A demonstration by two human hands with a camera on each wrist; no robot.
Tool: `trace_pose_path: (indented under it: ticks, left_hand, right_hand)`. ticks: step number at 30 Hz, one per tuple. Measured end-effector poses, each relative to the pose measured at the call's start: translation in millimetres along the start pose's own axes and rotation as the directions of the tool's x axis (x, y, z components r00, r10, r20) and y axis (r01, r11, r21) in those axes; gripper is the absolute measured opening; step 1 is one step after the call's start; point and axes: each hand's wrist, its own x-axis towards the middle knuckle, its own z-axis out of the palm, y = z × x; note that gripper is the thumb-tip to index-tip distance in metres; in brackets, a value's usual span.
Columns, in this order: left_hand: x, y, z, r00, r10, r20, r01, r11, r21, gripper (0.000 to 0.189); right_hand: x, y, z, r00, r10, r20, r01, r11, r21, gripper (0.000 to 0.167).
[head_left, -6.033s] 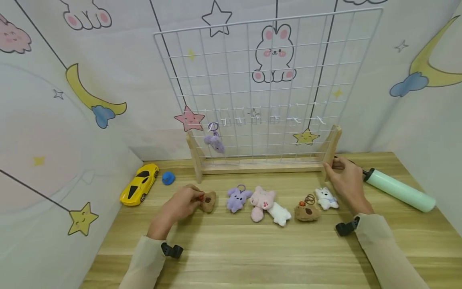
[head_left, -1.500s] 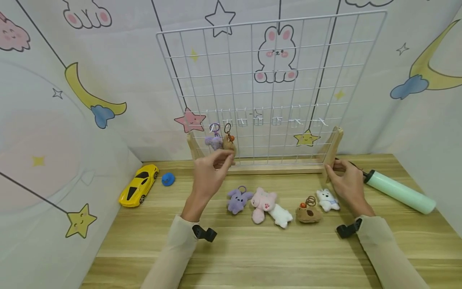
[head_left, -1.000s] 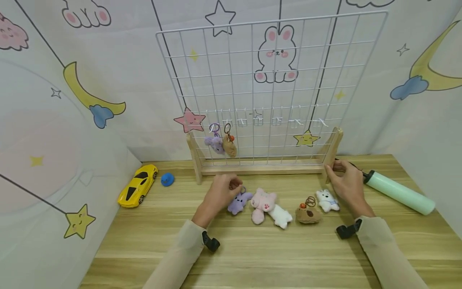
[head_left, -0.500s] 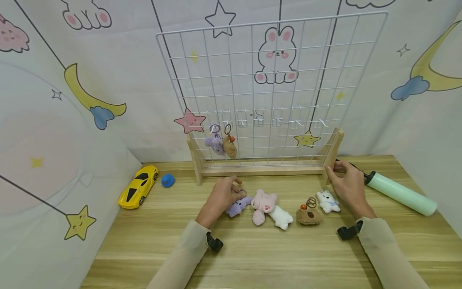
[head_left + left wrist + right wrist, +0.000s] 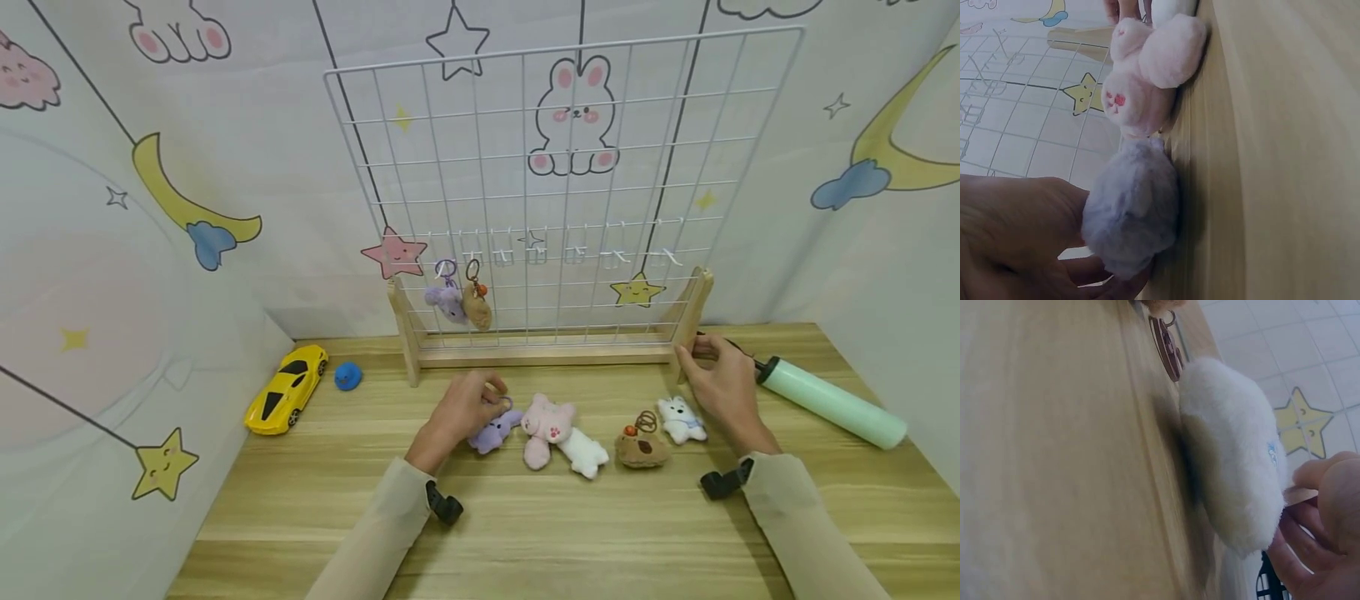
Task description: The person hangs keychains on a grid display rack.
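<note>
In the head view my left hand (image 5: 465,408) pinches a purple plush keychain (image 5: 492,435) by its ring end on the table. The left wrist view shows that purple plush (image 5: 1132,209) close up, thumb and fingers around one side. My right hand (image 5: 722,387) grips the right wooden leg (image 5: 693,308) of the wire grid rack; the far fingers are partly hidden. A white dog plush (image 5: 682,419) lies just below that hand. On the rack's left hooks hang a purple plush keychain (image 5: 448,305) and a brown plush keychain (image 5: 477,308).
Right of the left hand lie a pink plush (image 5: 548,419), a white plush (image 5: 583,452) and a brown plush (image 5: 642,448). A yellow toy car (image 5: 288,390) and blue toy (image 5: 347,377) stand left. A green pump (image 5: 832,402) lies right. Several white hooks (image 5: 576,252) line the grid.
The left hand picked up a brown plush keychain from the left, hung it beside the purple one, let go, and came down to the purple plush on the table. The right hand stayed put.
</note>
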Motion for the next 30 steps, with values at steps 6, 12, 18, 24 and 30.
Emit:
trace_pose_path:
  ticks: [6, 12, 18, 24, 30]
  left_hand:
    - [-1.4, 4.4, 0.8, 1.000, -0.018, -0.018, 0.019, 0.998, 0.062, 0.020]
    - [1.3, 2.4, -0.1, 1.000, -0.022, 0.020, 0.020, 0.997, 0.070, 0.016]
    - [1.3, -1.4, 0.7, 1.000, 0.014, 0.000, -0.014, 0.999, 0.047, 0.019]
    - [-1.8, 2.3, 1.9, 0.996, 0.062, -0.065, -0.058, 0.996, 0.064, 0.017]
    - [-1.7, 9.3, -6.0, 0.990, 0.098, -0.098, -0.098, 0.995, -0.001, 0.015]
  right_hand:
    - [-0.2, -0.5, -0.1, 1.000, -0.005, 0.009, 0.005, 1.000, 0.018, 0.043]
    - [-0.5, 0.3, -0.1, 1.000, 0.002, 0.006, -0.002, 1.000, 0.015, 0.045]
    - [-2.0, 1.7, -0.2, 1.000, -0.007, -0.002, 0.007, 1.000, 0.023, 0.043]
    - [-2.1, 0.2, -0.6, 1.000, -0.003, 0.004, 0.003, 1.000, 0.026, 0.042]
    - [-1.0, 0.5, -1.3, 1.000, -0.002, 0.004, 0.001, 1.000, 0.027, 0.043]
